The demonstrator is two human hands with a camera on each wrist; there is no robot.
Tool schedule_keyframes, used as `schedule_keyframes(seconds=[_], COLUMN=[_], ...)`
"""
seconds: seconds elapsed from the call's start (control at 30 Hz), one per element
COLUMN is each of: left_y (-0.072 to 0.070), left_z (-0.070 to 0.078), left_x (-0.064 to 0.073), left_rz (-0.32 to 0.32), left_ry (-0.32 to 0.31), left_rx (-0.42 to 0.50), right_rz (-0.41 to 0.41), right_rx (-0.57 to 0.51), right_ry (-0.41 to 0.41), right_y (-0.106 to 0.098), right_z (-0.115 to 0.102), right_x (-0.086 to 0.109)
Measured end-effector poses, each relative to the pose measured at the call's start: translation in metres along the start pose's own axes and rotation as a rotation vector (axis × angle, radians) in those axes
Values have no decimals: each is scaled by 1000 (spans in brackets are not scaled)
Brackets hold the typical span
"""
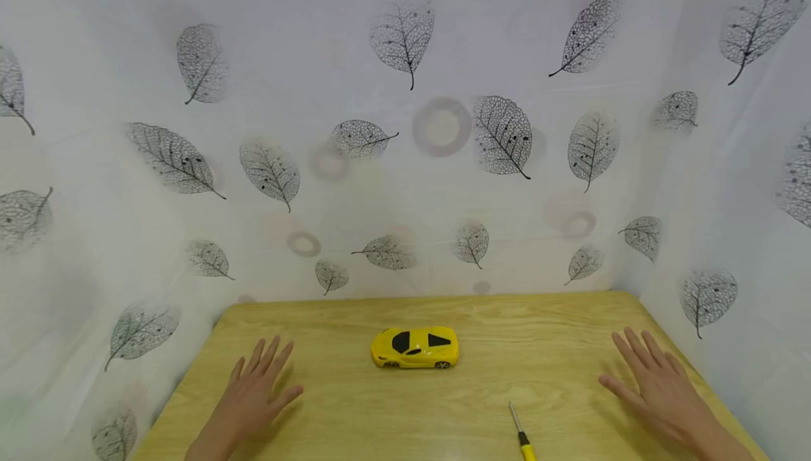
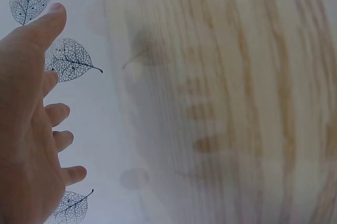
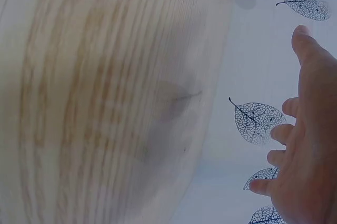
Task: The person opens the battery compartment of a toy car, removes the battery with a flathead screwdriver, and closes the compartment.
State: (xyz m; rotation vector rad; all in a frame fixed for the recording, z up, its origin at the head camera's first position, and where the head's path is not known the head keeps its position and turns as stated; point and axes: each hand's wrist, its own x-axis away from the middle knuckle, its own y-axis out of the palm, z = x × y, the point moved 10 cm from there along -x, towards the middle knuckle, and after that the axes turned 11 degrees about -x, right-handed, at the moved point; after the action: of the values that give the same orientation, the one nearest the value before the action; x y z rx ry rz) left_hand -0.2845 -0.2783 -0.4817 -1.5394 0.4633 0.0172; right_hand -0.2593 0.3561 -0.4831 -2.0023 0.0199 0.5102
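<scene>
A yellow toy car with dark windows stands near the middle of the wooden table, its front pointing left. To the right of it and nearer the front edge lies a screwdriver with a yellow and black handle; its lower end is cut off by the frame. My left hand is spread over the table's left side, fingers straight and holding nothing. On the right side, my right hand is likewise spread and holds nothing. Both wrist views show the hands, left and right, with fingers extended.
A pale curtain printed with dark leaf shapes surrounds the table at the back and on both sides. The table's back edge meets it. Neither the car nor the screwdriver shows in the wrist views.
</scene>
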Motion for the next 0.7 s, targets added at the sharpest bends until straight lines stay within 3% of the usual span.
schedule_keyframes(seconds=[0.27,0.7], left_y=[3,-6], left_z=[3,12], left_x=[-1,-9], left_rz=[-20,1], left_ry=[7,38], left_rx=[10,25], right_rz=[25,10], right_rx=[-1,-30], right_ry=[-24,-40], right_y=[-5,3], right_z=[-7,-23], right_x=[1,-10])
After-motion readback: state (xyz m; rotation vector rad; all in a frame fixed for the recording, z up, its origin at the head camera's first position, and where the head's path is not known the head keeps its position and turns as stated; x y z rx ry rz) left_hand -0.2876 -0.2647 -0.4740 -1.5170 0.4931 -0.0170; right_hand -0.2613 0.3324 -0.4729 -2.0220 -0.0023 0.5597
